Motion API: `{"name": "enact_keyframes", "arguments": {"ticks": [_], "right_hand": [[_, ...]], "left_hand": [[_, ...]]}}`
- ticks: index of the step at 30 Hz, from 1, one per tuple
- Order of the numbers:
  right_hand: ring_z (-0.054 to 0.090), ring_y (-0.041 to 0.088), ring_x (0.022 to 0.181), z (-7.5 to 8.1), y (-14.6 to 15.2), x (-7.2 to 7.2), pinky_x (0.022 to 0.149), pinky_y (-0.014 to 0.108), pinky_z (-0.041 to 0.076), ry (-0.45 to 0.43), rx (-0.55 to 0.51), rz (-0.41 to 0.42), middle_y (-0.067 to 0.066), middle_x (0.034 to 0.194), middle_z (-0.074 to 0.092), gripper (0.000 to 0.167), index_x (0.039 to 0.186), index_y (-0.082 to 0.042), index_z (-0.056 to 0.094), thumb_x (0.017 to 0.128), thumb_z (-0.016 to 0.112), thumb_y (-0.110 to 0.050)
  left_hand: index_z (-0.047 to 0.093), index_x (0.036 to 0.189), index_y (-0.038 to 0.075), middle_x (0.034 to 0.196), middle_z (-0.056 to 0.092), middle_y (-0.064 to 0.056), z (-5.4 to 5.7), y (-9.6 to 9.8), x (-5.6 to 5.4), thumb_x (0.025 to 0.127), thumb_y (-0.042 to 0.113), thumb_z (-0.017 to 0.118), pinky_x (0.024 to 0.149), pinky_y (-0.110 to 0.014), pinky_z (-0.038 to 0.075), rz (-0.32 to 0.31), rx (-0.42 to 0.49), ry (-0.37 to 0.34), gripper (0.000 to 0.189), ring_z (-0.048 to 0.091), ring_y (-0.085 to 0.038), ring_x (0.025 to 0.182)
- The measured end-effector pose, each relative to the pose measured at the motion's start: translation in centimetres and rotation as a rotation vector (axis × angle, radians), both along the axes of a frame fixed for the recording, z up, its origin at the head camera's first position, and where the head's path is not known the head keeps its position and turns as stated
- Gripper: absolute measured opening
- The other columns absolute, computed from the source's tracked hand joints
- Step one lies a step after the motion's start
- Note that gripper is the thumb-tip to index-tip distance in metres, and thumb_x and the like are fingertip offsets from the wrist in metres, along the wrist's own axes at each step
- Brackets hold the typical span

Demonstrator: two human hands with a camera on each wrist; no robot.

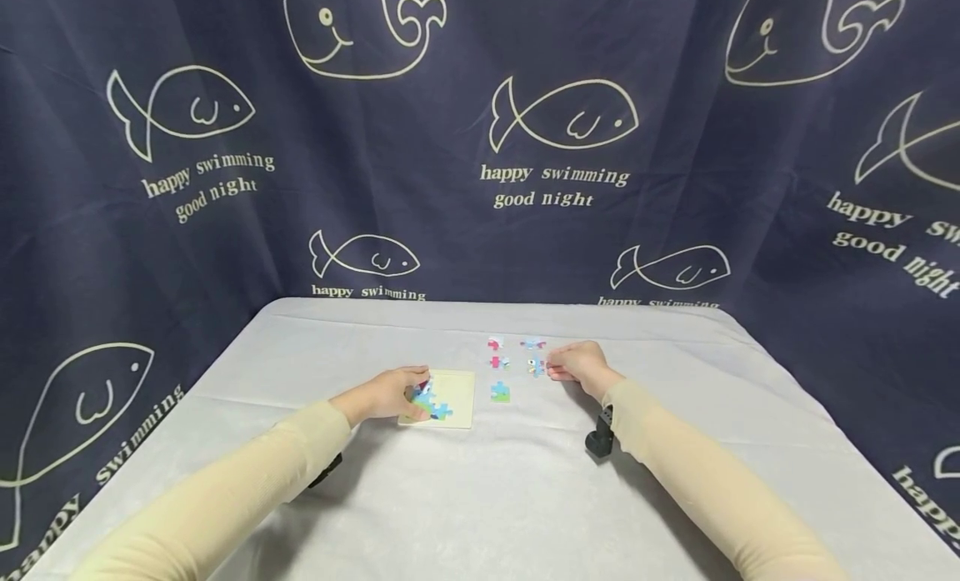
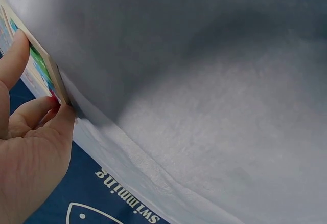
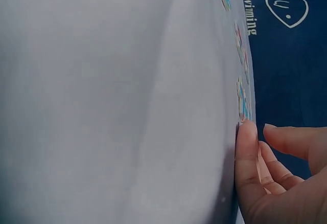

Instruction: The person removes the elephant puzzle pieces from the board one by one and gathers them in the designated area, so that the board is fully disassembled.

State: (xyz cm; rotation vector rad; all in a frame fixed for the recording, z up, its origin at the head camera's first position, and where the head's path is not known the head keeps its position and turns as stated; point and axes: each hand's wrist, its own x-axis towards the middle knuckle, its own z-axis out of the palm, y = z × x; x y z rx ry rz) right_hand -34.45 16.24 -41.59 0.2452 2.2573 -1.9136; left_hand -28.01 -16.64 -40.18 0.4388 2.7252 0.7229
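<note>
A pale square puzzle board lies on the table, with joined blue and green puzzle pieces in its left part. My left hand holds the board's left side, thumb over the pieces and other fingers by the far corner. In the left wrist view, its thumb and curled fingers meet the board's edge. My right hand reaches to a blue puzzle piece with an eye-like mark. Its fingertips are right at that piece's edge, and in the right wrist view the thumb and fingers stand apart.
Beside the board lie a green-and-blue piece, a red-and-blue piece, a red-and-white piece and a blue piece with red. A light cloth covers the table. Behind hangs a dark blue curtain with fish prints.
</note>
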Motion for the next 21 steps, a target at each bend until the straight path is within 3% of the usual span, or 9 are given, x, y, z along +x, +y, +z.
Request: {"name": "enact_keyframes", "arguments": {"ticks": [7, 21], "right_hand": [[0.066, 0.005, 0.056, -0.2, 0.2, 0.1, 0.066, 0.022, 0.060, -0.009, -0.041, 0.003, 0.011, 0.077, 0.072, 0.033, 0.120, 0.021, 0.054, 0.090, 0.058, 0.007], [0.066, 0.008, 0.059, 0.9, -1.3, 0.0, 0.067, 0.024, 0.061, -0.015, -0.101, 0.010, 0.007, 0.072, 0.068, 0.035, 0.121, 0.022, 0.052, 0.090, 0.058, 0.007]], "left_hand": [[0.040, 0.145, 0.001, 0.158, 0.029, -0.011, 0.0, -0.2, 0.2, 0.079, 0.026, 0.078, 0.120, -0.055, 0.017, 0.004, 0.003, -0.008, 0.080, 0.023, -0.037, 0.146], [0.037, 0.146, -0.001, 0.158, 0.031, -0.011, -0.3, -0.2, 0.1, 0.082, 0.029, 0.077, 0.121, -0.050, 0.021, -0.023, -0.040, 0.056, 0.082, 0.027, -0.035, 0.145]]}}
